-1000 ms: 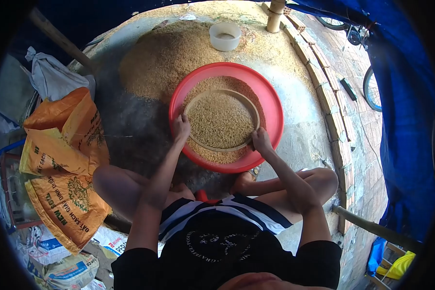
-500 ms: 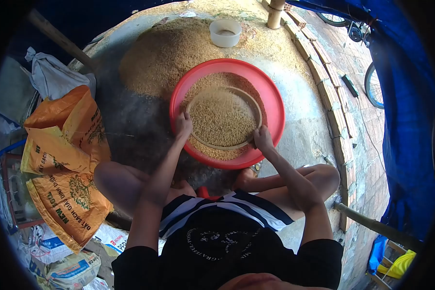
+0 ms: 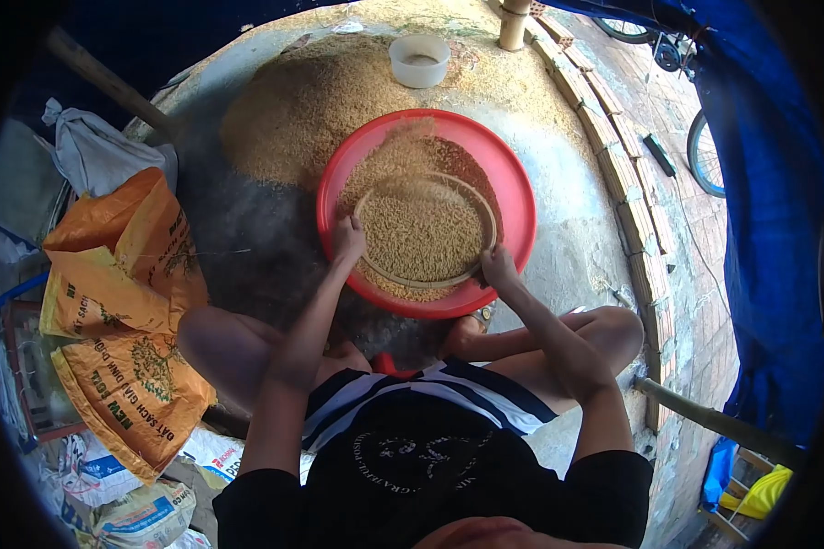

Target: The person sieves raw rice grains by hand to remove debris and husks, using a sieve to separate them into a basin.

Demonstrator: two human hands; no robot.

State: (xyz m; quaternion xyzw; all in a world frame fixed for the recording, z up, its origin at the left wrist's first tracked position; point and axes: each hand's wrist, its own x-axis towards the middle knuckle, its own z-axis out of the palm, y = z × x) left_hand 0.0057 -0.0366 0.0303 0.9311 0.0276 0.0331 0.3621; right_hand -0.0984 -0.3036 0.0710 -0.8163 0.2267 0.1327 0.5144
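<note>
My left hand (image 3: 348, 242) and my right hand (image 3: 499, 268) grip opposite sides of a round sieve (image 3: 493, 216) with a thin pale rim. A layer of golden grain (image 3: 421, 233) fills the sieve, and some of it is a blur of motion toward the far rim. Beneath it lies a wide red basin (image 3: 515, 192), whose floor carries more grain and husks around the sieve. The fingers of both hands are wrapped around the rim, partly hidden under it.
Behind the basin spreads a heap of husks (image 3: 284, 128), with a translucent tub (image 3: 419, 73) beside it. Orange sacks (image 3: 124, 274) lie at left, below a white sack (image 3: 105, 151). A row of bricks (image 3: 618, 174) edges the floor at right, near a bamboo pole (image 3: 513, 27).
The sieve has shifted slightly and its grain has spread differently, with some now flying toward the far side over the basin. Both hands keep their hold.
</note>
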